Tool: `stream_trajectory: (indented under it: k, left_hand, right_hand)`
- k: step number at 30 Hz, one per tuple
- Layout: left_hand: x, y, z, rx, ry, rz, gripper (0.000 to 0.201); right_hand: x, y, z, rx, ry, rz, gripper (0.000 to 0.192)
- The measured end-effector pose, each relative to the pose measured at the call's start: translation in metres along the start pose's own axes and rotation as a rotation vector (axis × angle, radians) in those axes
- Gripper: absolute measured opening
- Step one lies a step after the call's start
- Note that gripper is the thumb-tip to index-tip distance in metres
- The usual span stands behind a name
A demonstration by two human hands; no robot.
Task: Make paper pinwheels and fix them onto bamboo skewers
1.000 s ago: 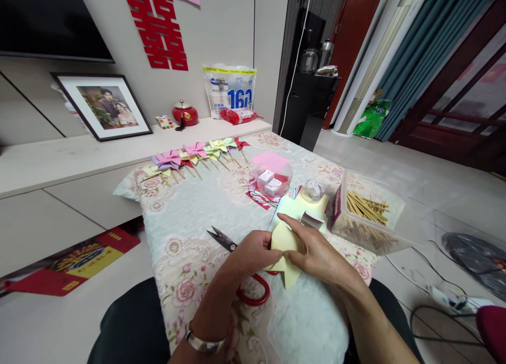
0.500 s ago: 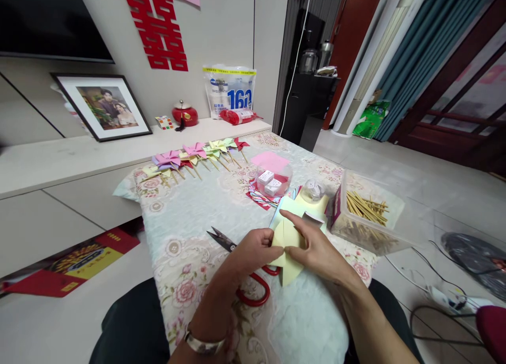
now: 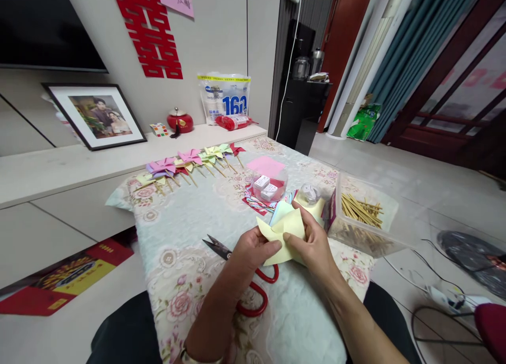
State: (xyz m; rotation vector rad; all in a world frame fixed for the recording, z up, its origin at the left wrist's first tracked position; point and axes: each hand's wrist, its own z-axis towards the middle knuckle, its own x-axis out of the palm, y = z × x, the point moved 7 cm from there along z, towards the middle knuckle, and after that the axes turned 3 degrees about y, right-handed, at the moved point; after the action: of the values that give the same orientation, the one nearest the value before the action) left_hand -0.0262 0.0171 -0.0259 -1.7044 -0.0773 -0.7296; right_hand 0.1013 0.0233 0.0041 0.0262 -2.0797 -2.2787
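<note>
A pale yellow sheet of paper (image 3: pixel 282 228), cut and partly bent over, is held between both hands above the table. My left hand (image 3: pixel 253 250) pinches its left side, thumb on top and fingers beneath. On the right side, my right hand (image 3: pixel 310 240) grips the same paper, its thumb pressing near the middle. Under my left forearm lie scissors with red handles (image 3: pixel 256 300), the blades pointing away to the left. Behind the held paper is more light green and yellow paper (image 3: pixel 316 210), partly hidden.
Several paper pinwheels (image 3: pixel 190 161) on sticks lie along the table's far left. A round clear container (image 3: pixel 279 187) with small white boxes sits mid-table, near a pink sheet (image 3: pixel 265 166). At right stands a clear plastic box (image 3: pixel 358 237) of sticks. Cables (image 3: pixel 435 322) run on the floor.
The yellow paper has been lifted and turned, and its cut corners now stand bent up. Both hands keep their hold on it. The camera view has shifted slightly.
</note>
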Motion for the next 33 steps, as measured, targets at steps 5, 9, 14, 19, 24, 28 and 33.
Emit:
stream_trajectory:
  k: [5,9,14,19,24,28,33]
  left_hand:
    - [-0.007,0.005,0.003,0.024,-0.125,0.023,0.04]
    - [-0.011,0.005,0.003,0.022,-0.181,0.062,0.036]
    - [-0.012,0.005,0.003,0.027,-0.179,0.059,0.031]
    - [-0.018,0.007,0.003,0.045,-0.162,0.046,0.028]
    - [-0.027,0.004,0.001,0.037,-0.211,-0.011,0.034]
    - [-0.032,-0.002,-0.001,0.042,-0.242,-0.001,0.035]
    - [-0.033,-0.002,-0.001,0.014,-0.246,-0.026,0.035]
  right_hand:
    - [0.006,-0.003,-0.003,0.013,-0.02,0.0,0.08]
    - [0.009,-0.004,-0.004,0.012,-0.024,-0.007,0.078]
    - [0.009,-0.007,-0.004,0.01,-0.034,-0.018,0.076]
    - [0.01,-0.009,-0.002,0.029,0.045,0.038,0.073]
    - [-0.009,0.002,0.001,-0.134,-0.058,-0.08,0.057]
    - [-0.016,0.027,-0.005,-0.428,-0.067,-0.382,0.031]
    - [-0.004,0.035,-0.008,-0.54,0.171,-0.552,0.021]
